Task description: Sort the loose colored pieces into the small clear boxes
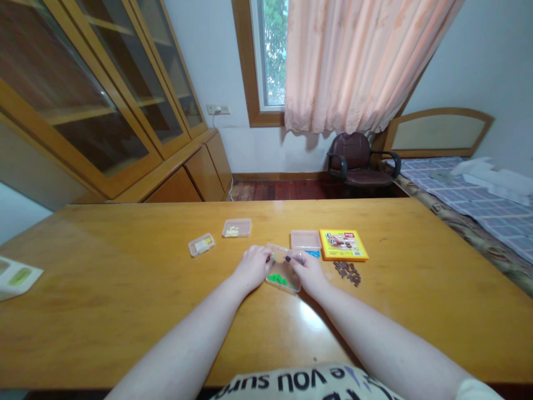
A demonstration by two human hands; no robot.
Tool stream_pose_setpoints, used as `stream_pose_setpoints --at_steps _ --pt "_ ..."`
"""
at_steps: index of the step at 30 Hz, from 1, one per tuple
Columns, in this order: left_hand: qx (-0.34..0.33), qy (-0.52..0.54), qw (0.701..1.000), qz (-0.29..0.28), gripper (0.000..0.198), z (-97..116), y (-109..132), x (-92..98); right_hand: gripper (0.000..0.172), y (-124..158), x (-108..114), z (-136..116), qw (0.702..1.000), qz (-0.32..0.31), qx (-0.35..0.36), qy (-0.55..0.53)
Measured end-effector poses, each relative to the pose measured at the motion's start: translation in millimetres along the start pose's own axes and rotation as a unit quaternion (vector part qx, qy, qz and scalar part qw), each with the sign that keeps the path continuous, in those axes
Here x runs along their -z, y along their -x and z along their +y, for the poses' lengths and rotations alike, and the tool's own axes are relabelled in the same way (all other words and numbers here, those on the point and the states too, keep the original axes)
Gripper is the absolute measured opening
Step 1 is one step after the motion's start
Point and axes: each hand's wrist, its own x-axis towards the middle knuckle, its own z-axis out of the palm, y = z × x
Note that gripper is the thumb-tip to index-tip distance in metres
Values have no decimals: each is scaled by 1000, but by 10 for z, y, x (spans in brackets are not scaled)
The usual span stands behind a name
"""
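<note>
Fingers (266,257) of our left hand (252,268) and right hand (308,273) grip the clear box (286,268) with green bits (276,278), mid table (125,266) | hands hide its sides | brown bits (347,272) just right | yellow box (343,244) far right

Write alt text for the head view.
The left hand and right hand grip a clear box of green pieces on a wooden table. A yellow box and brown pieces lie to the right; two small boxes lie to the left.
</note>
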Motion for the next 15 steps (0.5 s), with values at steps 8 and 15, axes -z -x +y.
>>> stream_pose_setpoints --at_steps 8,15 --pt "2 14 1000 -5 19 -1 0 0 22 -3 16 -42 1000 -14 0 14" --pt "6 21 1000 -13 20 5 6 16 20 10 27 -81 1000 -19 -5 20"
